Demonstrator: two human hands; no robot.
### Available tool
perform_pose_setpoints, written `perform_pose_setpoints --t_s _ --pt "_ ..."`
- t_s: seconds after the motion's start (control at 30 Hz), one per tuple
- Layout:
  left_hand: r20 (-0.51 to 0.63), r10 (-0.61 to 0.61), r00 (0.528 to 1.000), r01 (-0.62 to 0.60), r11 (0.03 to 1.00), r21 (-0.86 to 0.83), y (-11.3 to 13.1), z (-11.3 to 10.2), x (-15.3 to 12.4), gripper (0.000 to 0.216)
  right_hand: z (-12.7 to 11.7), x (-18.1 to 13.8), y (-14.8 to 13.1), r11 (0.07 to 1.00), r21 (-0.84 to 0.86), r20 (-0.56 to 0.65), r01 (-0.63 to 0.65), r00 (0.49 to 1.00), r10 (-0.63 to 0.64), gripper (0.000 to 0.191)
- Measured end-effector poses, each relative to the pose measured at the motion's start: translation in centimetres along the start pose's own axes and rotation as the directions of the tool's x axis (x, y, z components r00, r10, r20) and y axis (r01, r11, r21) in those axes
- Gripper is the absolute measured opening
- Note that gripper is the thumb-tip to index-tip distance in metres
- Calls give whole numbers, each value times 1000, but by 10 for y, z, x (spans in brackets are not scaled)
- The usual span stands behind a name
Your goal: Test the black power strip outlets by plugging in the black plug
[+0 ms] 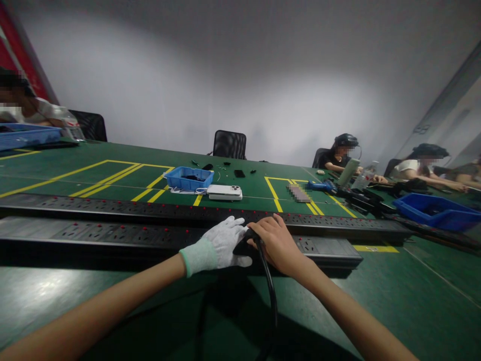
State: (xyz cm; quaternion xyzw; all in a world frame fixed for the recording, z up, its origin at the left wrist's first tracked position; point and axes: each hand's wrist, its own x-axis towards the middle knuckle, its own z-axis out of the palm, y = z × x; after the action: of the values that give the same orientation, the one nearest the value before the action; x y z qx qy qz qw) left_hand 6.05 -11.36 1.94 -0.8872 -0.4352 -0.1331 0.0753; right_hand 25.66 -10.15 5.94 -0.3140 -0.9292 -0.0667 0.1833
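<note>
Two long black power strips lie side by side across the green table, the near strip (146,235) and the far strip (341,225), both with rows of sockets and small red parts. My left hand (221,245), in a white glove with a mint cuff, grips the near strip, thumb on its front side and fingers over the top. Bare, my right hand (278,245) closes around a black plug (252,234) at the near strip's top. Its black cable (273,296) hangs toward me. Whether the plug's pins sit in a socket is hidden by my hands.
Beyond the strips are a blue bin (190,179) with dark parts, a white phone (224,192) and a blurred flat object (299,193). Another blue bin (438,210) and black gear stand at right. Co-workers sit at the left and right sides.
</note>
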Motion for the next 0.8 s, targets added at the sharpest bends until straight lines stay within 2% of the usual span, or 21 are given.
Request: perform_pose_setpoints --t_s 0.2,0.43,0.67,0.8 --pt "-43 15 999 -14 1000 16 -1 4 -2 77 6 -3 -12 999 -32 -27 -5 1000 5 28" --pt "-55 24 998 -23 999 27 1 2 -2 77 6 -7 -11 999 -33 -37 -21 999 20 28" --pt "-135 63 989 -61 998 24 1 3 -4 72 5 -8 -10 999 -46 -29 -16 999 15 24" --pt "-118 65 991 -59 997 48 1 3 -4 75 5 -8 -9 999 -50 -31 -13 999 12 26"
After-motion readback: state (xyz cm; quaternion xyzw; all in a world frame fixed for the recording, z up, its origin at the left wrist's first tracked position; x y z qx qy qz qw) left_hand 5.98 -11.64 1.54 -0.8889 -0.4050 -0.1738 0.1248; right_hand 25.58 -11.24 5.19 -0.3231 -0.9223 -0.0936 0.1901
